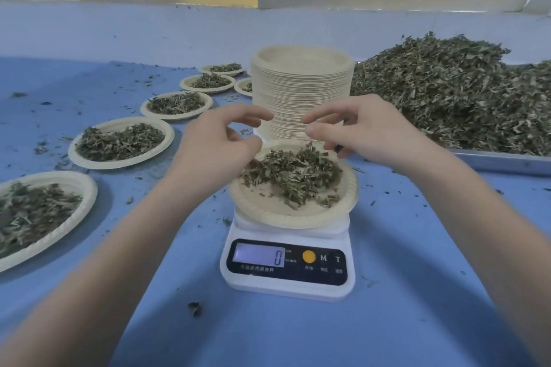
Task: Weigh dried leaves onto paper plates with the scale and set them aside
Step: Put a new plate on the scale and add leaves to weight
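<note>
while both hands (219,140) (362,128) hover, fingers loosely apart, one plate (298,217) sits on one scale (286,283), six beside.

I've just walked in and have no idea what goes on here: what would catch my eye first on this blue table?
Probably the big heap of dried leaves on a metal tray at the right, and the tall stack of paper plates mid-table. In front of it, two hands hover over a leaf-filled plate on a white scale reading 0. Filled plates line the left side.
</note>
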The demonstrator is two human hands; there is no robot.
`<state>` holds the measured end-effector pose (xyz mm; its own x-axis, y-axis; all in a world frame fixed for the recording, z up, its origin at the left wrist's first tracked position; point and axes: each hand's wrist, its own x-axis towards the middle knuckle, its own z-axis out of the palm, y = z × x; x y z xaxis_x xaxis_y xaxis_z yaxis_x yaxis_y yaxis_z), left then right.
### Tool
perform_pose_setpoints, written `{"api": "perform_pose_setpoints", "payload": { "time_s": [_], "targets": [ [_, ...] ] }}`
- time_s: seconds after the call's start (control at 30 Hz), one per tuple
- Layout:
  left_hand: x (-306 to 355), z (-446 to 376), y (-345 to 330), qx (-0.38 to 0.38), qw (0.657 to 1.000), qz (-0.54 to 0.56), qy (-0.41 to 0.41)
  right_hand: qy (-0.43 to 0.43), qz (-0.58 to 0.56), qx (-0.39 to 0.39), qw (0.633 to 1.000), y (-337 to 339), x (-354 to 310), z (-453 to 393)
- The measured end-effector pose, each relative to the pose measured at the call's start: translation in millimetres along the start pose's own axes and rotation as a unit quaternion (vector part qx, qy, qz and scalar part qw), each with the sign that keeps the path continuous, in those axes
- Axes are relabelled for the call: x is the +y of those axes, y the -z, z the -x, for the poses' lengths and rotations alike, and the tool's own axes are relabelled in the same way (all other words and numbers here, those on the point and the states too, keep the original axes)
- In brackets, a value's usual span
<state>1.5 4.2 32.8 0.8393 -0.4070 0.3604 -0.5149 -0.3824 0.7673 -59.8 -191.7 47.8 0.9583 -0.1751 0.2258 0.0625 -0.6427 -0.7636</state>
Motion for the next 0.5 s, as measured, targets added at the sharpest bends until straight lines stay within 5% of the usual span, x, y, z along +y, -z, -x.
{"api": "perform_pose_setpoints", "payload": {
  "time_s": [0.5],
  "targets": [
    [26.8,-23.3,-31.3,-0.05,0.994,-0.056,-0.078,0.036,0.016,-0.004,0.999,7.8,6.4,-5.0]
  ]
}}
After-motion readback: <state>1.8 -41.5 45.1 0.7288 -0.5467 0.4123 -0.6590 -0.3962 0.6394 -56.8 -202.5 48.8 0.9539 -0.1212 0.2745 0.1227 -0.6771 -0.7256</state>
